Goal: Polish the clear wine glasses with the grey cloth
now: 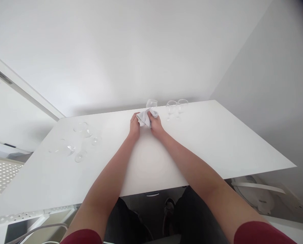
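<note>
Over the back part of the white table, both my hands are closed on a pale grey cloth (144, 117). My left hand (134, 126) grips its left side. My right hand (156, 125) holds the right side, thumb pressed on the fabric. Just above the cloth shows the clear bowl of a wine glass (151, 103); its stem is hidden by cloth and fingers, so I cannot tell which hand bears it. To the right stand two more wine glasses, a nearer one (171, 105) and a farther one (183, 102).
On the left of the white table (146, 162) are two clear stemmed glasses, one at the back (86, 131) and one nearer (69, 149). A white wall (131, 54) rises behind. A perforated white panel (5, 173) is at the left, a round pale object (255, 196) below the right edge.
</note>
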`<state>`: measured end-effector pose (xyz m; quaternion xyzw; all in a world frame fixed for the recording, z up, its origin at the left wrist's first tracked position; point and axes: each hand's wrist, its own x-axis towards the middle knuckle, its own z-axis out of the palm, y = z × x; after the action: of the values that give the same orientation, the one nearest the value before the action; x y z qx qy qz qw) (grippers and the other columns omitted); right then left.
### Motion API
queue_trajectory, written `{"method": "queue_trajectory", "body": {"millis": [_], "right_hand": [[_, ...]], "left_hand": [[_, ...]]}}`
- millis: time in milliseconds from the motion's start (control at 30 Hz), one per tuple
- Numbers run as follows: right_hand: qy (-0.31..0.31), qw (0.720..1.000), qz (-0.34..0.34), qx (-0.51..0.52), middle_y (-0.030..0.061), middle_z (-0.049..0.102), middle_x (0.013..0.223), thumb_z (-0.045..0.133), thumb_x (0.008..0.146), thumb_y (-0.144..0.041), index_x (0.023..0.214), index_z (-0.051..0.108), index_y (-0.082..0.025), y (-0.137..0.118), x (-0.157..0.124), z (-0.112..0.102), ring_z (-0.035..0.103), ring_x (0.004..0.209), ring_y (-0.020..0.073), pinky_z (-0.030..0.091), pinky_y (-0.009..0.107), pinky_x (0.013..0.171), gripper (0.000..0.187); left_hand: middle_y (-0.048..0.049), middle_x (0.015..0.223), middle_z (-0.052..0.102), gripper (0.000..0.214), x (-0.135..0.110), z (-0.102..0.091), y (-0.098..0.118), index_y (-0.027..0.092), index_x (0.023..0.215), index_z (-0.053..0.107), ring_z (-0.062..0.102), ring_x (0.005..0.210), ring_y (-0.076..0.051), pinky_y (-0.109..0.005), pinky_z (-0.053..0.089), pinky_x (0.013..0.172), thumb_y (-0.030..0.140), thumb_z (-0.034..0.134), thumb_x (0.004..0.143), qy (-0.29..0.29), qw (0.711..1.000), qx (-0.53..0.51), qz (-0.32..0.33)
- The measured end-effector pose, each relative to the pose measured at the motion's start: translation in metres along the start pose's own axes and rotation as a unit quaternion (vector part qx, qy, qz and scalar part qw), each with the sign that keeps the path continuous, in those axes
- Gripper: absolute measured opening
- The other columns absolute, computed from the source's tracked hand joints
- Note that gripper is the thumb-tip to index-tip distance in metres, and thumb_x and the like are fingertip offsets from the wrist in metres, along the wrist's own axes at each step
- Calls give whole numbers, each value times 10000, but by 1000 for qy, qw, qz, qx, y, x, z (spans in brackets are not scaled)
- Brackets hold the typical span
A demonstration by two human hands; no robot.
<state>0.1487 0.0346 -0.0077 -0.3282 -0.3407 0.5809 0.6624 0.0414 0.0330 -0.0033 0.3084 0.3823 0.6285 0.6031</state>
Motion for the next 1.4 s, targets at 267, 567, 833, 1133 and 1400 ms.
{"method": "queue_trajectory", "body": {"millis": [267, 567, 833, 1133, 1400], "right_hand": [[-204, 963, 178, -1, 29, 701, 755, 844, 741, -610, 936, 684, -188, -7, -10, 0, 658, 724, 198, 557, 345, 714, 491], [-101, 972, -5, -214, 15, 736, 847, 845, 741, -361, 862, 713, -211, 6, -10, 4, 654, 812, 191, 512, 301, 741, 233], [-227, 958, 176, -20, 21, 704, 769, 865, 740, -567, 912, 683, -193, -3, -13, -1, 647, 697, 185, 577, 357, 712, 450], [-138, 984, 69, -87, 18, 738, 835, 892, 713, -476, 875, 719, -186, 1, -13, 5, 661, 793, 182, 511, 296, 741, 374], [-192, 970, 147, -5, 46, 765, 955, 915, 723, -398, 1018, 724, -190, -4, -11, 1, 696, 863, 202, 555, 325, 785, 409]], "left_hand": [[-136, 1167, 756, 483, -4, 0, 12, 172, 1119, 716, 736, 964, -242, -341, 573, 826, 577, 742, 856, -123, 990, -72, -20], [-123, 1095, 779, 406, -5, -1, 8, 192, 1120, 733, 742, 1019, -230, -303, 572, 874, 446, 832, 819, -92, 994, -37, 47], [-104, 1069, 744, 415, -8, 4, 19, 168, 1043, 713, 750, 867, -210, -318, 599, 758, 540, 760, 866, -53, 996, -71, -27], [-125, 1072, 746, 447, -6, 2, 15, 171, 1071, 713, 736, 1004, -250, -353, 605, 852, 563, 765, 861, -72, 994, -75, 16], [-104, 1111, 732, 423, -5, 2, 17, 187, 1062, 706, 737, 914, -215, -353, 596, 815, 574, 719, 891, -47, 995, -92, -3]]}}
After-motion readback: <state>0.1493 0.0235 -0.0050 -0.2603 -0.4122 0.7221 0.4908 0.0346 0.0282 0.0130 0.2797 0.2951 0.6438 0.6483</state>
